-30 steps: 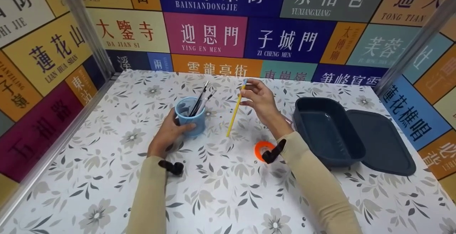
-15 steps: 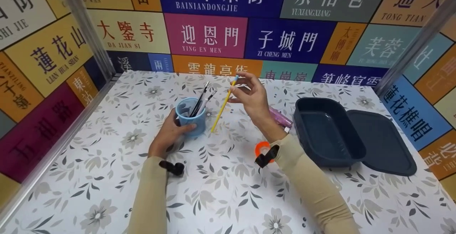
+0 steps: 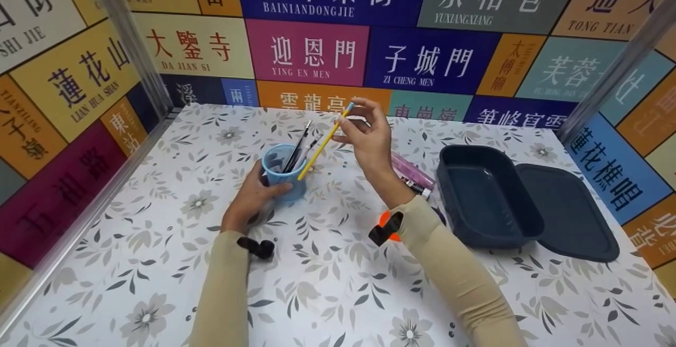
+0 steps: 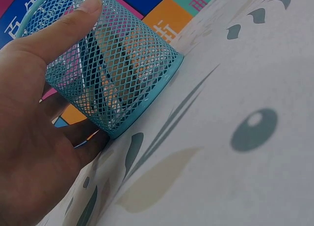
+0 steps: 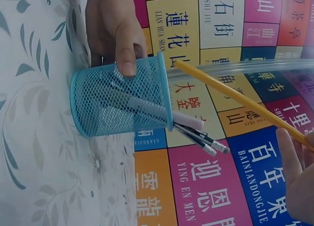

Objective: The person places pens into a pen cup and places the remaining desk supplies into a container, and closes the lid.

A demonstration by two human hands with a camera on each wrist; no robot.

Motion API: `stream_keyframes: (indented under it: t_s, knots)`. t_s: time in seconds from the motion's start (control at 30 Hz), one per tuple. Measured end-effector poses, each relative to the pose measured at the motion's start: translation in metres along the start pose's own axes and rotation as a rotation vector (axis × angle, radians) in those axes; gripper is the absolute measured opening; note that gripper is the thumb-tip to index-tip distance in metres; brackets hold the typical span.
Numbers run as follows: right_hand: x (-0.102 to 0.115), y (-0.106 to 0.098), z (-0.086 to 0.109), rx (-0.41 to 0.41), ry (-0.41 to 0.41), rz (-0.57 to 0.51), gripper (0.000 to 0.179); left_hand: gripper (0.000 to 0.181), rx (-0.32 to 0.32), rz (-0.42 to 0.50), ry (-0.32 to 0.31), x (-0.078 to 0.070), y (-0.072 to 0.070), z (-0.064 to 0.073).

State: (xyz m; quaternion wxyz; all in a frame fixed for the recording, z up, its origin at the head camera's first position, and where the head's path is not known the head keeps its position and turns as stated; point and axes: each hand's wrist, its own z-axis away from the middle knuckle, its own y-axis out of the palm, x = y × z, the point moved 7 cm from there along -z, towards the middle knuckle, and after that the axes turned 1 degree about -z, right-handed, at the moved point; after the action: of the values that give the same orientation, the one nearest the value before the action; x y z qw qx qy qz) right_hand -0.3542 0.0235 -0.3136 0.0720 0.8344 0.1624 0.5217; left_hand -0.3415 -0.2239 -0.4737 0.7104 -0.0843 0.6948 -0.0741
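My left hand (image 3: 252,195) grips a light blue mesh pen cup (image 3: 289,191) standing upright on the table, its thumb across the near side. Inside the cup lean black pencils (image 5: 198,138) with metal-capped ends and a pale pink stick (image 5: 189,119). In the right wrist view they poke out past the rim. My right hand (image 3: 372,138) pinches a yellow pencil (image 3: 322,149) near its light blue upper end. The pencil slants down to the left, its lower end beside the cup's rim. In the left wrist view the mesh cup (image 4: 122,64) sits between thumb and fingers.
To the right stand a dark blue rectangular box (image 3: 446,199) and its flat lid (image 3: 578,215). A pink item (image 3: 412,171) and a black-and-white marker-like item (image 3: 420,188) lie left of the box. An orange ring (image 3: 384,220) is partly hidden by my right wrist. Printed walls border the table.
My right hand has moved left and up with the yellow pencil, tilting it more and bringing its lower end to the cup. The pink item has come into view. My left hand stays put.
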Motion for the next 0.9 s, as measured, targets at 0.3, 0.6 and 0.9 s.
stream_keyframes:
  t_s: [0.3,0.6,0.9]
  knots:
    - [-0.003,0.005,-0.002,-0.001,-0.061,0.004,0.040,0.096,0.017,0.037,0.014,0.001,0.001,0.000]
    - [-0.017,0.001,-0.002,-0.082,-0.083,0.012,0.038,0.099,0.001,0.009,-0.013,0.000,-0.001,0.001]
    - [-0.034,0.005,0.007,-0.032,-0.062,0.046,0.040,0.099,0.009,0.018,-0.039,0.002,-0.001,0.001]
